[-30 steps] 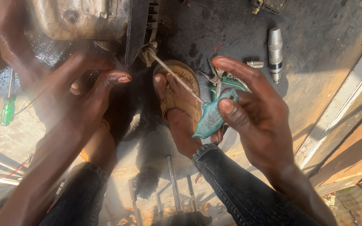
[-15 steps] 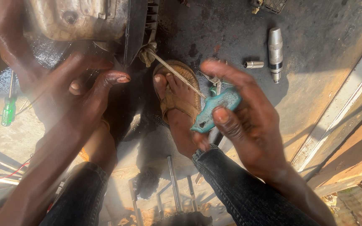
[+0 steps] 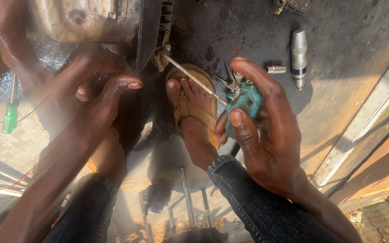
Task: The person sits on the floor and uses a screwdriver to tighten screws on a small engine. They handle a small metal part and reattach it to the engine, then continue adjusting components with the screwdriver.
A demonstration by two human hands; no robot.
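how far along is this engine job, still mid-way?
Mid-way, it seems. Done: sockets lie aside on the oily floor. In hand: the right hand grips teal-handled pliers; the left hand rests by the engine casing. Left: unclear; the green screwdriver lies unused.

Tight quarters beneath the engine

We found our hands hemmed in by the engine casing (image 3: 91, 20) above and our sandalled foot (image 3: 193, 110) between; open floor (image 3: 338, 112) lay rightward, past two sockets (image 3: 299, 56).
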